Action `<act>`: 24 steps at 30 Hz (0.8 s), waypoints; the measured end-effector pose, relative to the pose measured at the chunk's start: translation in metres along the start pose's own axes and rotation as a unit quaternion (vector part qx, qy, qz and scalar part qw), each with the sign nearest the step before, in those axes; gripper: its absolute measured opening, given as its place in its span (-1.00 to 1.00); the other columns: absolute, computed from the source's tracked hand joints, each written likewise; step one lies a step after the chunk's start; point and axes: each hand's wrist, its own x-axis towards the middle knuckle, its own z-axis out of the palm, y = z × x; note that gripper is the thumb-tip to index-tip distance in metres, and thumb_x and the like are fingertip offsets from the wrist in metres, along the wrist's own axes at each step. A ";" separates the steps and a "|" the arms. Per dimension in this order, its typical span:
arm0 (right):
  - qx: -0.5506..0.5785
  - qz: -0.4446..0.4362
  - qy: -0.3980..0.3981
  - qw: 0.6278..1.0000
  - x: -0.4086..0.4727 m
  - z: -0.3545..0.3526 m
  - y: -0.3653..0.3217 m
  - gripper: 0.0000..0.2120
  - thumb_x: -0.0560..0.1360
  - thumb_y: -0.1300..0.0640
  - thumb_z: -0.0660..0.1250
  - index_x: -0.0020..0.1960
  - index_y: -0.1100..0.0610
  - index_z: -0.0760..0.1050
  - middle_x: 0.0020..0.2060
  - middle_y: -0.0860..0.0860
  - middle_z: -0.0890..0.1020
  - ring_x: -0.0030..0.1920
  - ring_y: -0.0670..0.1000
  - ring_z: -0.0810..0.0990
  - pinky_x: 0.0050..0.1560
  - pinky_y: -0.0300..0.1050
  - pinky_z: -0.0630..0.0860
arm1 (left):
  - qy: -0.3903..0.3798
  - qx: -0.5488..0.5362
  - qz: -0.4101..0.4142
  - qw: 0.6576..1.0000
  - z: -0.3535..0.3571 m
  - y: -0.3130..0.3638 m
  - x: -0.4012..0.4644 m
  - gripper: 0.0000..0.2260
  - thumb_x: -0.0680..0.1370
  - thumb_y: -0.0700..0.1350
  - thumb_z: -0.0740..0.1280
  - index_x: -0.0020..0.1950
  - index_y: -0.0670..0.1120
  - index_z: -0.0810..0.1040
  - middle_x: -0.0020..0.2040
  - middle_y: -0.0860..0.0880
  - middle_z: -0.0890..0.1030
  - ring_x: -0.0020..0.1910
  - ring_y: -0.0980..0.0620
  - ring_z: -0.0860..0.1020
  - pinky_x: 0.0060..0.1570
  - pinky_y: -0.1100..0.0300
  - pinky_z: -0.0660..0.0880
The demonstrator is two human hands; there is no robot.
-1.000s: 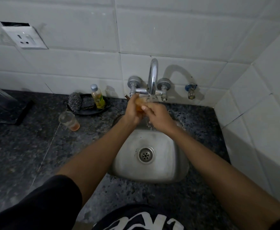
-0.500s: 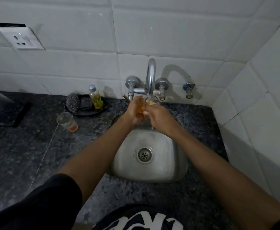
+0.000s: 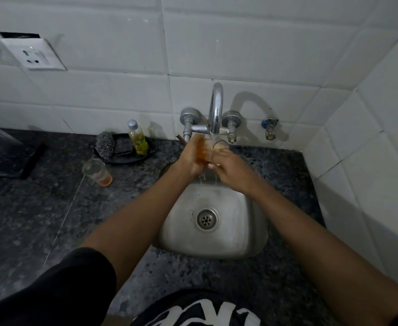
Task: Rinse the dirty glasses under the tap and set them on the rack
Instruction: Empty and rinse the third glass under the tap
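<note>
Under the chrome tap I hold a clear glass with orange liquid in it, tilted with its mouth to the right. Water runs from the spout into it and drips into the steel sink. My left hand wraps the glass from the left. My right hand holds it at the rim from the right. A second dirty glass with an orange residue at its bottom stands on the dark counter left of the sink. A dark rack sits at the far left edge.
A black dish behind the second glass carries a steel scrubber and a small bottle of yellow liquid. A small valve juts from the wall right of the tap. White tiled walls close in the back and right; a socket is upper left.
The glass has stayed under the running tap, with both hands shifting slightly around it; its mouth now shows more to the right. The view has moved a little.
</note>
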 end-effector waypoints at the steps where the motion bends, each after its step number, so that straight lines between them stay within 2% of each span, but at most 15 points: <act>1: 0.063 0.032 0.014 0.997 0.003 0.002 -0.008 -0.72 0.66 0.06 0.30 0.30 0.14 0.61 0.17 0.04 0.67 0.14 -0.01 0.62 0.18 -0.05 0.58 | -0.013 -0.011 0.015 1.000 0.003 -0.001 -0.001 -0.66 0.70 0.04 0.20 0.05 -0.18 0.64 -0.09 -0.15 0.69 -0.11 -0.09 0.68 -0.06 0.07 0.66; 2: 0.109 0.062 0.029 0.992 0.007 0.005 -0.014 -0.73 0.68 0.05 0.29 0.29 0.14 0.62 0.12 0.04 0.68 0.10 -0.03 0.64 0.14 -0.13 0.58 | -0.024 -0.032 0.023 0.999 0.007 -0.004 -0.002 -0.65 0.70 0.03 0.18 0.05 -0.19 0.64 -0.07 -0.16 0.69 -0.08 -0.10 0.68 -0.01 0.06 0.65; 4: 0.093 0.070 0.055 0.992 0.011 0.005 -0.022 -0.76 0.69 0.06 0.28 0.22 0.18 0.62 0.03 0.08 0.68 0.02 0.02 0.65 0.04 -0.08 0.60 | -0.037 -0.048 0.019 0.998 0.005 -0.007 0.000 -0.59 0.70 0.09 0.18 0.09 -0.21 0.64 -0.03 -0.18 0.70 -0.04 -0.12 0.70 0.03 0.05 0.66; 7: -0.043 0.032 -0.012 0.999 0.006 -0.001 -0.011 -0.76 0.67 0.07 0.30 0.24 0.18 0.56 0.10 0.12 0.63 0.06 0.11 0.61 0.04 0.14 0.60 | -0.052 -0.001 -0.040 0.998 0.000 -0.003 -0.003 -0.43 0.62 0.30 0.27 0.24 -0.20 0.64 0.01 -0.17 0.71 -0.08 -0.11 0.68 -0.22 0.11 0.58; 9: -0.035 0.039 -0.034 0.998 0.003 0.001 -0.003 -0.76 0.65 0.08 0.32 0.26 0.17 0.56 0.14 0.12 0.62 0.09 0.12 0.61 0.08 0.18 0.60 | -0.038 0.010 -0.028 0.999 -0.002 -0.003 -0.005 -0.53 0.65 0.22 0.28 0.17 -0.18 0.64 -0.06 -0.14 0.70 -0.15 -0.06 0.66 -0.33 0.17 0.51; 10: 0.015 0.046 -0.028 0.998 0.003 0.003 -0.006 -0.75 0.65 0.08 0.32 0.27 0.15 0.57 0.13 0.11 0.64 0.10 0.10 0.62 0.11 0.18 0.60 | -0.023 -0.003 -0.011 1.000 -0.004 -0.005 -0.004 -0.61 0.69 0.13 0.26 0.11 -0.18 0.64 -0.08 -0.13 0.71 -0.17 -0.05 0.68 -0.32 0.16 0.56; 12: 0.134 0.067 0.006 0.989 0.007 0.008 -0.019 -0.68 0.66 0.02 0.28 0.36 0.07 0.57 0.19 0.07 0.67 0.18 0.02 0.64 0.24 0.07 0.58 | -0.026 -0.029 0.015 0.999 -0.008 -0.009 -0.004 -0.64 0.72 0.04 0.20 0.09 -0.21 0.66 -0.03 -0.16 0.72 -0.08 -0.07 0.72 -0.08 0.09 0.68; 13: 0.173 0.075 0.016 0.982 0.009 0.009 -0.024 -0.65 0.67 0.02 0.26 0.42 0.04 0.55 0.23 0.06 0.66 0.22 0.01 0.63 0.30 0.00 0.56 | -0.033 -0.038 0.016 0.999 -0.010 -0.012 -0.005 -0.62 0.72 0.04 0.20 0.10 -0.23 0.66 -0.01 -0.18 0.71 -0.02 -0.10 0.72 0.04 0.05 0.67; 15: 0.158 0.049 0.027 0.986 0.011 0.010 -0.025 -0.68 0.69 0.07 0.25 0.41 0.06 0.55 0.22 0.08 0.67 0.21 0.02 0.63 0.28 -0.01 0.55 | -0.045 -0.046 0.012 0.998 -0.014 -0.011 -0.010 -0.57 0.71 0.09 0.21 0.12 -0.26 0.66 0.02 -0.21 0.71 0.02 -0.13 0.71 0.17 -0.01 0.62; 17: 0.104 0.014 0.013 0.994 0.007 0.012 -0.018 -0.67 0.68 0.08 0.24 0.41 0.07 0.55 0.27 0.08 0.65 0.25 0.05 0.60 0.31 0.03 0.53 | -0.048 -0.028 0.014 0.998 -0.018 -0.006 -0.013 -0.49 0.66 0.16 0.28 0.24 -0.29 0.64 0.09 -0.22 0.71 0.08 -0.16 0.70 0.24 -0.05 0.58; 19: 0.107 0.021 -0.003 0.994 0.003 0.016 -0.011 -0.65 0.68 0.09 0.25 0.44 0.04 0.54 0.33 0.07 0.61 0.30 0.02 0.57 0.35 -0.06 0.49 | -0.041 -0.005 0.029 0.999 -0.020 -0.006 -0.014 -0.50 0.62 0.15 0.36 0.27 -0.28 0.64 0.10 -0.22 0.70 0.09 -0.16 0.68 0.23 -0.06 0.57; 21: 0.192 0.086 0.008 0.978 0.005 0.016 -0.016 -0.67 0.70 0.10 0.26 0.44 0.05 0.55 0.26 0.04 0.64 0.14 -0.05 0.64 0.19 -0.12 0.55 | -0.014 -0.006 0.043 0.999 -0.021 -0.009 -0.016 -0.71 0.67 0.03 0.33 0.06 -0.19 0.67 -0.01 -0.17 0.68 -0.01 -0.11 0.67 0.11 -0.02 0.59; 22: 0.252 0.141 0.009 0.958 0.008 0.016 -0.022 -0.68 0.72 0.07 0.24 0.44 0.03 0.55 0.20 0.02 0.66 -0.01 -0.03 0.68 0.04 -0.06 0.64 | 0.000 -0.011 0.043 0.999 -0.020 -0.011 -0.017 -0.75 0.68 -0.01 0.31 -0.03 -0.16 0.64 -0.08 -0.14 0.65 -0.06 -0.10 0.65 0.06 0.00 0.58; 24: 0.315 0.206 0.017 0.926 0.013 0.015 -0.030 -0.68 0.74 0.02 0.19 0.41 0.04 0.57 0.11 0.05 0.67 -0.20 0.15 0.71 -0.18 0.11 0.70 | 0.013 -0.033 0.044 0.998 -0.021 -0.014 -0.018 -0.78 0.66 -0.04 0.31 -0.14 -0.11 0.57 -0.18 -0.11 0.57 -0.14 -0.08 0.61 -0.03 0.00 0.58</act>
